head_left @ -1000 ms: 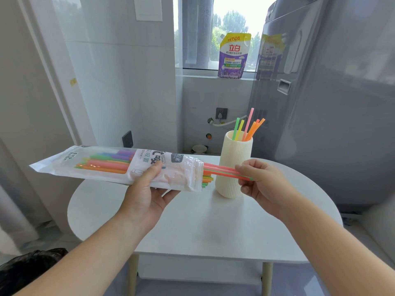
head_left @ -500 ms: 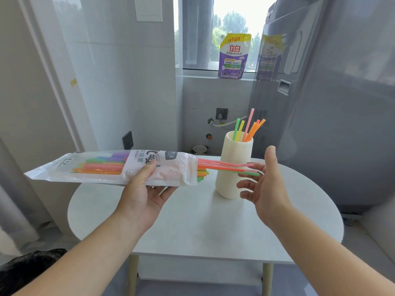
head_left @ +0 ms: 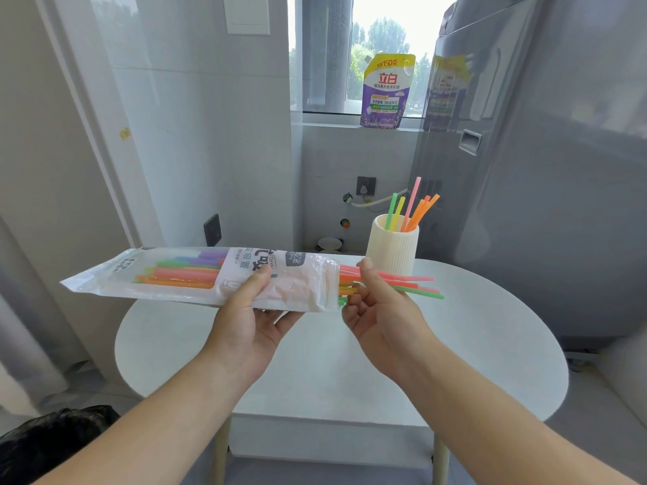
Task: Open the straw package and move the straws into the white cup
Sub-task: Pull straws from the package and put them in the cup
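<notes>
From the head camera, your left hand [head_left: 245, 320] grips the straw package [head_left: 196, 278] from below, thumb on top, holding it level above the table [head_left: 490, 337]. Your right hand [head_left: 380, 309] pinches the protruding straws [head_left: 420, 278] at the package's open end, thumb over, fingers curled beneath. The white cup [head_left: 394, 253] stands on the table just behind, with other straws [head_left: 411, 208] leaning in it

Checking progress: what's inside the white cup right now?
The white cup holds several straws: green, yellow, pink and orange tops stick out. Its wall hides their lower ends and anything else inside.
</notes>
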A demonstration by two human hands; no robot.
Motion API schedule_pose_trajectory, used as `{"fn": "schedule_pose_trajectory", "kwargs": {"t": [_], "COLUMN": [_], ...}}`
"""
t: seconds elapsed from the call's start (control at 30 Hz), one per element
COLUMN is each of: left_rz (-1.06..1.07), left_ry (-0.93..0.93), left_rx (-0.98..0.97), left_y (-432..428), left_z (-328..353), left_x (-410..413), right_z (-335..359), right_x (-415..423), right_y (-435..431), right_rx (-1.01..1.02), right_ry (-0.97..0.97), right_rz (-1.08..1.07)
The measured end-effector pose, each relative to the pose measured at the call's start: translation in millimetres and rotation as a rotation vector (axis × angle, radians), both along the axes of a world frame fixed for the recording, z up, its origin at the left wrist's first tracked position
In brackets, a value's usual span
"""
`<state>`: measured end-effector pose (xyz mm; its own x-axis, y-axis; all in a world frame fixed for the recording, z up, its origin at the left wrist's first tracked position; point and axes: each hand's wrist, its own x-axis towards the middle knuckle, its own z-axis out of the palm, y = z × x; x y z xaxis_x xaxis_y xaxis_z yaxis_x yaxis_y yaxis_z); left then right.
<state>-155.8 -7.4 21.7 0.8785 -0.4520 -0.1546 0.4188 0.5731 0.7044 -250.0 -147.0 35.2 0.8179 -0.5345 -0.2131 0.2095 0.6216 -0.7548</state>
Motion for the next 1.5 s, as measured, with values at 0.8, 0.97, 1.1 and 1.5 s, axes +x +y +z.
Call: {"fn": "schedule_pose_trajectory", "kwargs": {"t": [0.8,0.97,1.1,1.5], "left_rz": [0.039,0.045,0.024,-0.031], "left_ry": [0.073,0.083,0.074,0.060], "left_rx": [-0.021,-0.018,-0.016,0.001], "left_y": [4,3,0,-11], "left_z": [0,-1,-3,-6], "left_x": [8,9,8,0], "right_z": [39,58,66,93], "right_x": [-25,-45,-52,-60], "right_y": [-69,-94,-96,-90], "right_rx": [-0.423,-0.514,-0.578,-1.090], "right_ry": [-0.028,0.009,0.023,0.098], "right_rz": [-0.280,-0.408,-0.503,-0.797]}}
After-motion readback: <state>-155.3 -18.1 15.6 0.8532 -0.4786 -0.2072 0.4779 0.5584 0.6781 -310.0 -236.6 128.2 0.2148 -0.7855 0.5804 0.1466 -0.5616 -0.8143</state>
